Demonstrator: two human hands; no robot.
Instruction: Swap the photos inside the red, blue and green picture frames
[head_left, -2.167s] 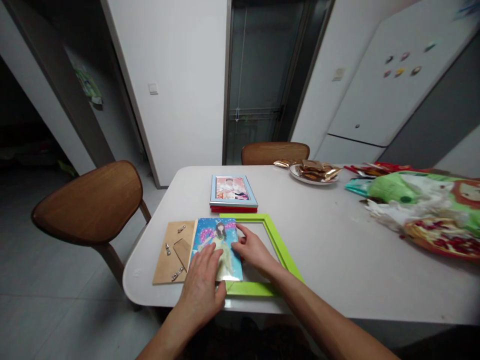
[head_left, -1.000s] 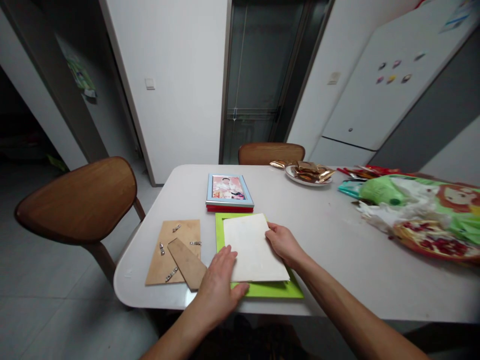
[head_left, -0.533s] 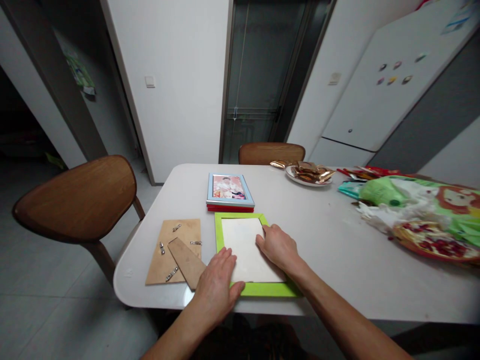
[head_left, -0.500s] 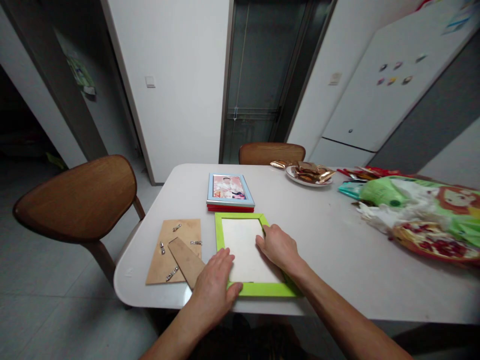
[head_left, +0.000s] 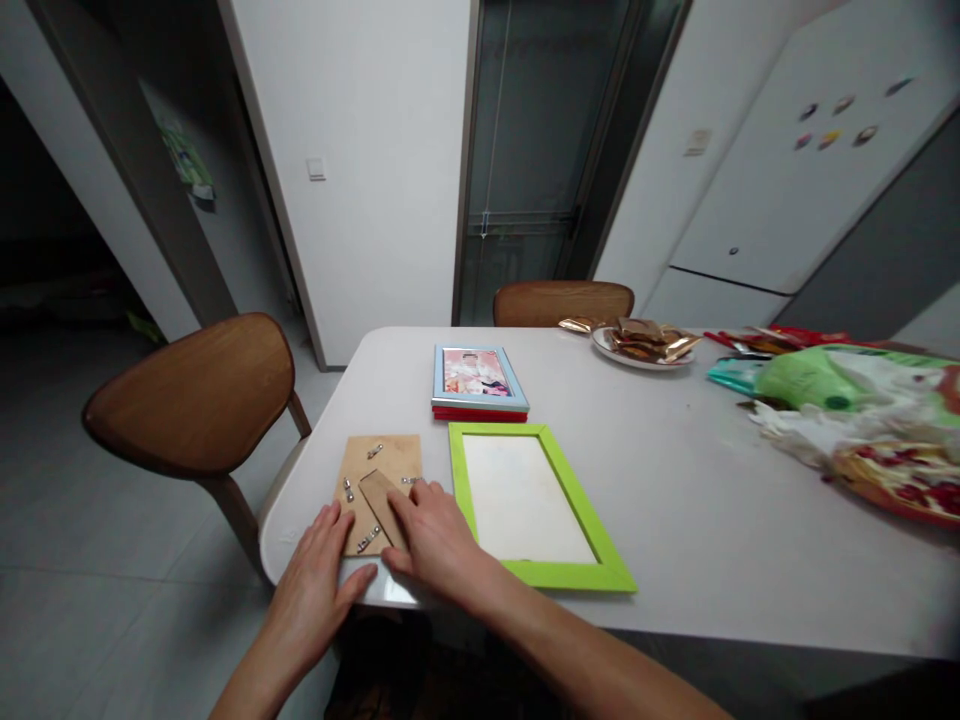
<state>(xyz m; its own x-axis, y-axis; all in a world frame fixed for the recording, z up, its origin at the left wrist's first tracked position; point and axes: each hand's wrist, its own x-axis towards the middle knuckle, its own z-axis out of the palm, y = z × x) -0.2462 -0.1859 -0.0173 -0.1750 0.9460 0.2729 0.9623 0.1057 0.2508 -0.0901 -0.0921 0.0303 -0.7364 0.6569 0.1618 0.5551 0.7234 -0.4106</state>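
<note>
Both my hands are on a brown fibreboard frame backing [head_left: 377, 470] at the table's near left edge. My left hand [head_left: 311, 572] lies flat against its lower left corner. My right hand [head_left: 430, 535] rests over its lower right part, fingers on the hinged cardboard stand [head_left: 377, 503]. Small metal clips sit on the backing. To the right, apart from both hands, lies a lime-green picture frame [head_left: 559, 574] holding a white sheet [head_left: 521, 495], its blank back facing up.
A blue-framed photo [head_left: 475, 372] lies on a red item [head_left: 480, 413] on the white table [head_left: 675, 530]. Farther right are a plate of wrapped snacks [head_left: 641, 342] and crumpled plastic bags [head_left: 832, 385]. Wooden chairs [head_left: 195, 395] stand beyond the table's left edge.
Both hands have moved left, off the green frame and white sheet, onto the backing board. The sheet now lies uncovered in the frame. The head view has shifted slightly.
</note>
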